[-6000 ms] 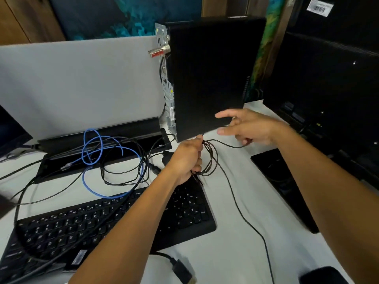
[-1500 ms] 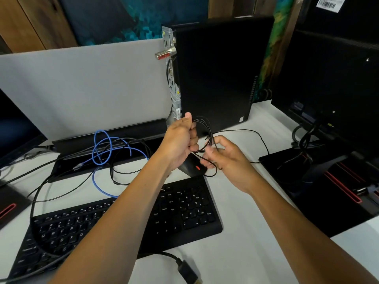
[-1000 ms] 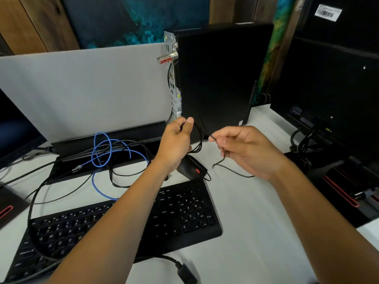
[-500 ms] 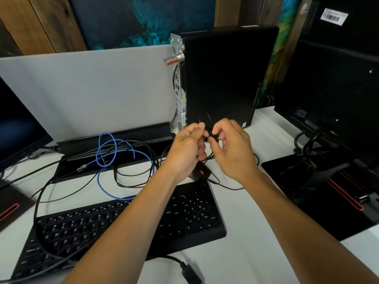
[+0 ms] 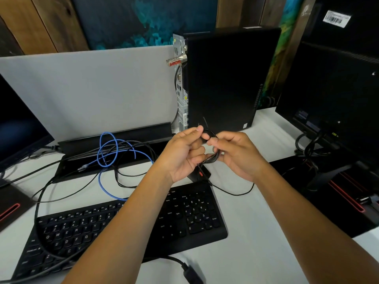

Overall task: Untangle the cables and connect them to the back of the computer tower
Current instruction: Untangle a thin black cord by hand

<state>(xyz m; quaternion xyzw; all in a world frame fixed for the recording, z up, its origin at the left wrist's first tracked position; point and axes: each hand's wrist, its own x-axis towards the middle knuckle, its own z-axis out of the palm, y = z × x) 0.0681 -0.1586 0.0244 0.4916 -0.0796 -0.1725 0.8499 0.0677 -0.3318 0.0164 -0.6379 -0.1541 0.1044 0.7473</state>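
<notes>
Up front, left hand and right hand both pinching a bundled black cable, fingers curled, just before the upright computer tower. Below them, mouse and keyboard on the white surface; loose blue cable to the left.

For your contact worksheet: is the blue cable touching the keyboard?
Touching. The head view shows the blue cable looping down over the keyboard's back edge, with no visible gap.

Matt black tower, wooden wall
</notes>
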